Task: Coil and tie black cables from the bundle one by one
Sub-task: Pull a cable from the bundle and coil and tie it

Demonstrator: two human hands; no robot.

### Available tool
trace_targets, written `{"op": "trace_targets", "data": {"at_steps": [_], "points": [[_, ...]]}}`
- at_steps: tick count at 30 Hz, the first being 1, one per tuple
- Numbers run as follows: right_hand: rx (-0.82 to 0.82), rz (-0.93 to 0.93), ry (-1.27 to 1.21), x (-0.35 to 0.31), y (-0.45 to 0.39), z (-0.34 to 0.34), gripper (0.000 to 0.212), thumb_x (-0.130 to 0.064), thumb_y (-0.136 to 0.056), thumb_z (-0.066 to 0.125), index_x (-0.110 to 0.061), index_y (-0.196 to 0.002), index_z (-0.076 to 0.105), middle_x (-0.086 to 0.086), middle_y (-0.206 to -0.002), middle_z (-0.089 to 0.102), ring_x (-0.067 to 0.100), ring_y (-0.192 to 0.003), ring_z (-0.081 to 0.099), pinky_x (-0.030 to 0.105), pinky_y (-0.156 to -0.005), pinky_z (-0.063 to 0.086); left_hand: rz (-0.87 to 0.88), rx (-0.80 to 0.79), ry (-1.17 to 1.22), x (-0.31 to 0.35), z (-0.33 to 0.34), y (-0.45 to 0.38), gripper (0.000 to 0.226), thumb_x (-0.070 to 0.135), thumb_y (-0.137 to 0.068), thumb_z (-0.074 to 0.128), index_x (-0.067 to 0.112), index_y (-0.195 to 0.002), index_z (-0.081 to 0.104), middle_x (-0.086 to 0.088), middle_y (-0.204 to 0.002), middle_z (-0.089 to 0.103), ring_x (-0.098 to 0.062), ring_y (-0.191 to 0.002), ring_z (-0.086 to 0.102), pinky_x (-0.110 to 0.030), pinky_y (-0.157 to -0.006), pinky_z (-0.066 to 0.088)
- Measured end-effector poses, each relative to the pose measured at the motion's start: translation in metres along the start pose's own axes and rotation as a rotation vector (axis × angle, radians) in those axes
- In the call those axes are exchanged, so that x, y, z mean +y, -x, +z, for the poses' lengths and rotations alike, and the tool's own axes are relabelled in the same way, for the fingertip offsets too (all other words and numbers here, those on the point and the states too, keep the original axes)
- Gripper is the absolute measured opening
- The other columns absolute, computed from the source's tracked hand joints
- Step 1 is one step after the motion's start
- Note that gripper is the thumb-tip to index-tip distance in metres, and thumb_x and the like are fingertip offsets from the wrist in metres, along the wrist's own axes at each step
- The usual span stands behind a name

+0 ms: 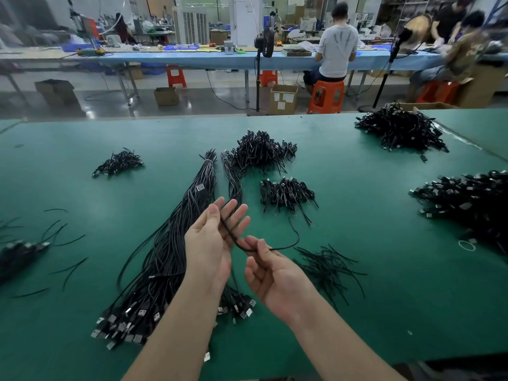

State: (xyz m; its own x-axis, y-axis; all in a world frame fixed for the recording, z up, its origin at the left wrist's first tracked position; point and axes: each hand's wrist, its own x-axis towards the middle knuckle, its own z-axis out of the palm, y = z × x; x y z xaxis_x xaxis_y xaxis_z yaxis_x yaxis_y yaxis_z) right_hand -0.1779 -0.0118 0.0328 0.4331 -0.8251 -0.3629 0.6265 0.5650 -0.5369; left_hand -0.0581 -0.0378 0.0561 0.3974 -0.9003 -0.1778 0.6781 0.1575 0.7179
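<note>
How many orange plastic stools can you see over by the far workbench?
4. One stool stands empty at the left, a second behind the fan pole, a third under the seated person in the grey shirt, a fourth at far right. Others may be hidden.

Both bare forearms reach forward from the lower edge of the view, converging toward the middle. The left hand [211,240] is raised palm-up with its fingers straight and spread. The right hand [272,273] sits lower and just beside it, palm up, thumb and forefinger pinched together, the other fingers loosely curled.
</note>
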Motion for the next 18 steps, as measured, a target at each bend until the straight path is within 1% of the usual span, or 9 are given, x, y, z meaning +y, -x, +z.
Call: {"op": "trace_targets", "data": {"at_steps": [4, 7, 11, 14, 18], "points": [[0.046, 0.040, -0.027, 0.000, 0.000, 0.002, 0.031, -0.020, -0.096, 0.060, -0.010, -0.076, 0.081, 0.004, -0.090, 0.076, 0.008, -0.053, 0.064, 0.023, -0.052, 0.057, 0.019, -0.028, -0.001, -0.002, 0.000, 0.003, 0.029, 0.018, -0.107, 0.044, -0.002, -0.117, 0.062, -0.017, -0.106, 0.075, -0.032, -0.095, 0.075, -0.030, -0.067, 0.061], [0.086, 0.042, -0.030, -0.008, -0.001, 0.002, 0.033, -0.019, -0.096, 0.060, -0.008, -0.071, 0.080, 0.006, -0.088, 0.075, 0.008, -0.052, 0.064, 0.022, -0.051, 0.057, 0.035, -0.051, -0.034, -0.002, -0.002, 0.004, 0.029, 0.019, -0.107, 0.044, 0.001, -0.117, 0.063, -0.016, -0.108, 0.075, -0.032, -0.095, 0.075, -0.031, -0.068, 0.061], [0.085, 0.046, -0.025, -0.015, 0.000, 0.003, 0.032, -0.019, -0.096, 0.061, -0.007, -0.073, 0.080, 0.007, -0.088, 0.075, 0.008, -0.052, 0.065, 0.022, -0.051, 0.057, 0.079, -0.069, -0.081, -0.001, -0.003, 0.003, 0.028, 0.018, -0.108, 0.043, 0.002, -0.116, 0.064, -0.016, -0.108, 0.075, -0.033, -0.095, 0.075, -0.032, -0.068, 0.061], [0.100, 0.087, -0.012, -0.014, 0.001, 0.005, 0.029, -0.019, -0.094, 0.062, -0.006, -0.075, 0.079, 0.006, -0.086, 0.074, 0.008, -0.052, 0.064, 0.023, -0.050, 0.057, 0.087, -0.093, -0.079, -0.002, -0.002, 0.004, 0.028, 0.017, -0.108, 0.043, 0.002, -0.115, 0.065, -0.016, -0.108, 0.075, -0.034, -0.095, 0.074, -0.032, -0.069, 0.061], [0.136, 0.175, -0.020, -0.007, 0.004, 0.005, 0.026, -0.017, -0.094, 0.064, -0.002, -0.078, 0.077, 0.004, -0.072, 0.070, 0.009, -0.049, 0.063, 0.022, -0.048, 0.055, 0.096, -0.136, -0.058, -0.002, 0.001, 0.007, 0.028, 0.017, -0.107, 0.044, 0.001, -0.114, 0.065, -0.017, -0.109, 0.075, -0.034, -0.097, 0.074, -0.032, -0.071, 0.061]]}}
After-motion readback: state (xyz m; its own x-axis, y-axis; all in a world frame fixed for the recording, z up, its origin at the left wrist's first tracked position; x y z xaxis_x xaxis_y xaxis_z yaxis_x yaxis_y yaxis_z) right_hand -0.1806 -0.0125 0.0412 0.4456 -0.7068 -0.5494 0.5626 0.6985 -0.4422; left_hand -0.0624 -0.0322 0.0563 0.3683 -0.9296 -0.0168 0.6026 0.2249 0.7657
